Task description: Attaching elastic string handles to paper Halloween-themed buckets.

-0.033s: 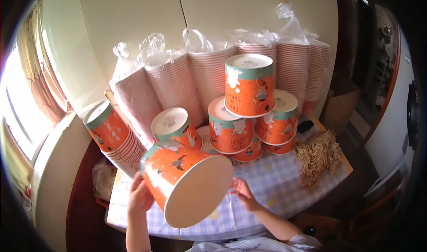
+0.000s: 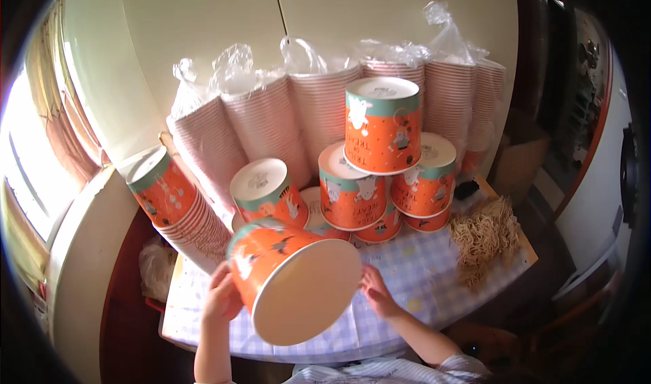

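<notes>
Two hands grip one orange tub (image 2: pixel 291 286) – left hand (image 2: pixel 220 296), right hand (image 2: pixel 376 292) | stacked tubs (image 2: pixel 380 174) behind | noodle heap (image 2: pixel 485 238) right

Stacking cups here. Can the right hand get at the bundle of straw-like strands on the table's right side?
Probably yes: the right hand rests by the held cup, and bare tablecloth lies between it and the strands.

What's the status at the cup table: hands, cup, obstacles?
Left hand and right hand grip big orange paper cup, tilted, base toward camera. Stacked orange cups stand just behind.
</notes>
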Motion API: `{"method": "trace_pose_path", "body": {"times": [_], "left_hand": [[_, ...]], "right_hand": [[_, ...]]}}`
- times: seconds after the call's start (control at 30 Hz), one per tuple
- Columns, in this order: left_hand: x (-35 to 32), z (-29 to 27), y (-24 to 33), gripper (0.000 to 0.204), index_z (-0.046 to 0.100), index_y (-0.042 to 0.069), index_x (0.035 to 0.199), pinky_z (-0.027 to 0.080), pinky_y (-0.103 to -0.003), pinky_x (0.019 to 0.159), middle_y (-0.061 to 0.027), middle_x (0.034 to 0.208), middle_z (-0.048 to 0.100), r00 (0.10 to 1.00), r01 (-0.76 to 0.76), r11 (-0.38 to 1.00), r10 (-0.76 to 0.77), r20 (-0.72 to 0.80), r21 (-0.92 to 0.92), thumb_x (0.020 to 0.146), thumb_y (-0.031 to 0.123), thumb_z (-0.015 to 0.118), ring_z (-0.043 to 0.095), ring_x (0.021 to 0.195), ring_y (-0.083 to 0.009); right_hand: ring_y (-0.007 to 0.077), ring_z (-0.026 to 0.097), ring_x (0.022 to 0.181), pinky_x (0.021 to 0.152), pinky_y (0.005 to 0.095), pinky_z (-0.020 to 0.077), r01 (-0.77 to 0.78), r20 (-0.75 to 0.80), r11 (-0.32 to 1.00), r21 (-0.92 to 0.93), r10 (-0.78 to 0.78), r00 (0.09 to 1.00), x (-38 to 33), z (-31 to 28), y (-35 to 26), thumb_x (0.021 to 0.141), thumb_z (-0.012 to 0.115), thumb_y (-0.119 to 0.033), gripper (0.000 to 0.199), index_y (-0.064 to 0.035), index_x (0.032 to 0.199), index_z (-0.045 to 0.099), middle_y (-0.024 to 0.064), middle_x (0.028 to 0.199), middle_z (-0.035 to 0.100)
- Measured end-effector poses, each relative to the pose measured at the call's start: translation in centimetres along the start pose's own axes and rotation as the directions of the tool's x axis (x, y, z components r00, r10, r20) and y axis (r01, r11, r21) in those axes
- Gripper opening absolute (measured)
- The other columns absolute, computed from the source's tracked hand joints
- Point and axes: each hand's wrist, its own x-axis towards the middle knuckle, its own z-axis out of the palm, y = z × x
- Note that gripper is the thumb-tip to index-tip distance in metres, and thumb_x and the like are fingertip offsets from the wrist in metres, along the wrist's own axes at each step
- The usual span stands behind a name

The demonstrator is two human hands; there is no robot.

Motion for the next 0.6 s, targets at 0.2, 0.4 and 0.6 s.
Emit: {"method": "trace_pose_path", "body": {"times": [0.2,0.4,0.6], "left_hand": [[2.4,-4.1,-11.0,0.024,0.047,0.002,0.109,0.046,-0.042,0.083,-0.0116,0.107,0.056,0.870,0.492,0.831,-0.479,0.116,-0.260,0.091,0.016,0.043,0.056,0.096,-0.0246],[4.6,-1.8,-17.2,0.034,0.044,0.000,0.120,0.045,-0.033,0.084,-0.0106,0.112,0.054,0.723,0.691,0.718,-0.688,0.062,-0.087,0.088,0.011,0.049,0.053,0.102,-0.0201],[7.7,-0.8,-19.7,0.023,0.053,0.000,0.105,0.042,-0.025,0.083,-0.0058,0.101,0.058,0.903,0.284,0.859,-0.389,0.182,0.425,0.090,0.016,0.048,0.052,0.094,-0.0107]], "right_hand": [[0.0220,0.019,0.131,0.106,0.0356,0.0150,0.126,0.109,0.989,0.078,-0.134,0.985,1.5,1.6,-6.5,0.078,0.060,-0.030,0.078,-0.0057,0.137,0.016,0.0110,0.140,0.023],[0.0213,0.038,0.120,0.102,0.0328,0.0258,0.035,-0.274,0.983,-0.181,-0.085,0.958,-0.2,3.1,-9.4,0.068,0.034,0.008,0.061,0.0007,0.129,0.032,0.0153,0.129,0.040],[0.0235,0.041,0.118,0.102,0.0339,0.0276,0.092,-0.304,0.818,-0.568,-0.312,0.900,-0.6,3.0,-9.5,0.065,0.028,0.013,0.058,0.0054,0.121,0.038,0.0195,0.125,0.043]]}}
